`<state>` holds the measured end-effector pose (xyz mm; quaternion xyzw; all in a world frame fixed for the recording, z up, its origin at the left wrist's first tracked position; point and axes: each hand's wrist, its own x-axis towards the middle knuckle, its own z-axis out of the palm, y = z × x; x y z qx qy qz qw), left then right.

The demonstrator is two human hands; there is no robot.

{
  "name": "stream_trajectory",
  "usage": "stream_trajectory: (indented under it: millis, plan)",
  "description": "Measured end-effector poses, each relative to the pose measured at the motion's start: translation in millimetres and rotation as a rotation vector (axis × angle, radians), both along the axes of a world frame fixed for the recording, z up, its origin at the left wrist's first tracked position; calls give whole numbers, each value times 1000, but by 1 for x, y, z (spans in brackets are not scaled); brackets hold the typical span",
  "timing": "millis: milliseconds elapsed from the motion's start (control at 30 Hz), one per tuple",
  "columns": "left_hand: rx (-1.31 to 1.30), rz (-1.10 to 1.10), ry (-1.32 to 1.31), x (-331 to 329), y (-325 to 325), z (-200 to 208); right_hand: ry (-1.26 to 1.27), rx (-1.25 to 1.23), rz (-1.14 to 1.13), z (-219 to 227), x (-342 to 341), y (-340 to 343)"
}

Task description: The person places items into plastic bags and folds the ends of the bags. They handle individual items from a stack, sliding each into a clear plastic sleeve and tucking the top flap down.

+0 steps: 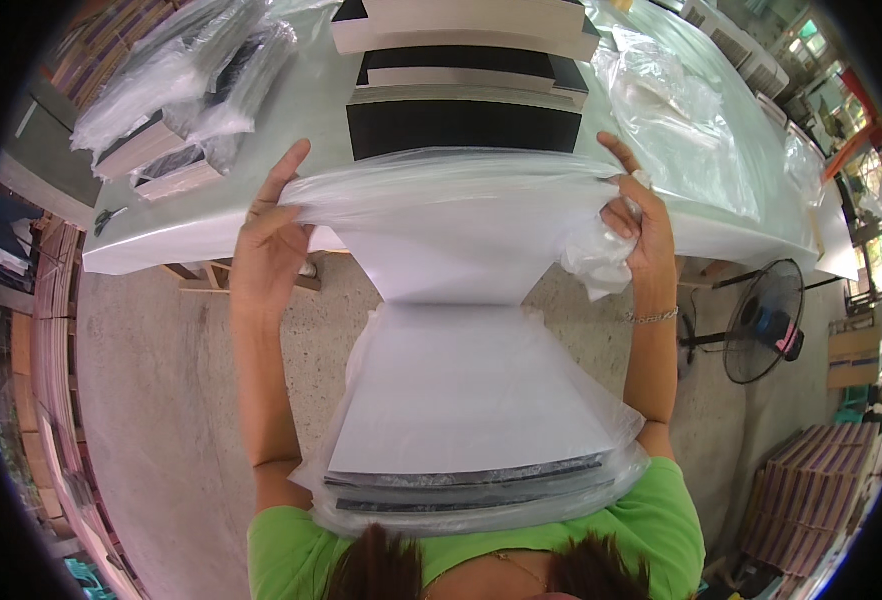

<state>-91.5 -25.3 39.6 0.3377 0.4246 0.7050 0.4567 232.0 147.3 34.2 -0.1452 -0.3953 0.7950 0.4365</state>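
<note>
A clear plastic bag stretches between my two hands, over the far end of a white, flat-faced piece. This piece narrows to a crease at the middle. On the near side, a white-topped stack with dark layers along its edge lies wrapped in clear plastic against my body. My left hand pinches the bag's left end, its index finger stretched upward. My right hand grips the bag's right end with curled fingers. Crumpled clear plastic bunches below that hand's fingers.
Ahead, a pale-covered table carries black and white blocks. Plastic-wrapped pieces lie at its left, with scissors by the edge. Loose plastic film covers the right side. A fan and stacked cardboard stand right.
</note>
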Motion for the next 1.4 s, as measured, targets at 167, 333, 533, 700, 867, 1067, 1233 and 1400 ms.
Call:
stream_trajectory:
  millis: [167, 333, 533, 700, 867, 1067, 1233, 1400]
  plan:
    - [-115, -322, -385, 2, -17, -47, -87, -287, 199, -54, 26, -19]
    - [-483, -349, 19, -32, -54, -195, -423, -142, 345, -155, 63, -31]
    - [-611, -135, -237, 12, -50, -247, -913, -118, 227, -198, 58, -58]
    - [-527, -53, 703, -11, -24, -211, -591, -5, -183, -138, 35, -31]
    - [-375, -503, 458, 69, 9, -34, -166, 90, -92, -31, -10, -50]
    - [-240, -539, 469, 127, 23, -35, -171, 400, 103, -12, -52, -82]
    - [15, -330, 402, 125, 25, -39, -677, 777, -299, -23, -46, -61]
    - [75, -265, 342, 118, 25, -46, -474, 275, -23, -61, -45, -64]
